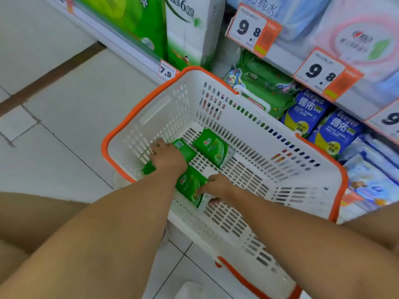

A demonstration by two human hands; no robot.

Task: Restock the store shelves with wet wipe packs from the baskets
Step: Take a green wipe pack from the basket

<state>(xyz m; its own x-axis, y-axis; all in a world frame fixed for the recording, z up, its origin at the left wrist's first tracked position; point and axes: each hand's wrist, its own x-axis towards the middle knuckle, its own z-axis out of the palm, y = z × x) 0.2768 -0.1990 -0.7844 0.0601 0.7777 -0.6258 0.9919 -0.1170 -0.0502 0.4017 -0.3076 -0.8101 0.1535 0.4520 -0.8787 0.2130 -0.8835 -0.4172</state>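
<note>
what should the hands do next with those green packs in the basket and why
Probably lift both hands out, each with its pack. The left hand is already on a green pack at the far end of the basket; the right hand pinches the nearer pack. A third pack lies free for later.

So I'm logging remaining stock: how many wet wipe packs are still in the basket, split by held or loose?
Held by the left hand: 1 green pack
Held by the right hand: 1 green pack
Loose in the basket: 1 green pack
Total: 3
</note>
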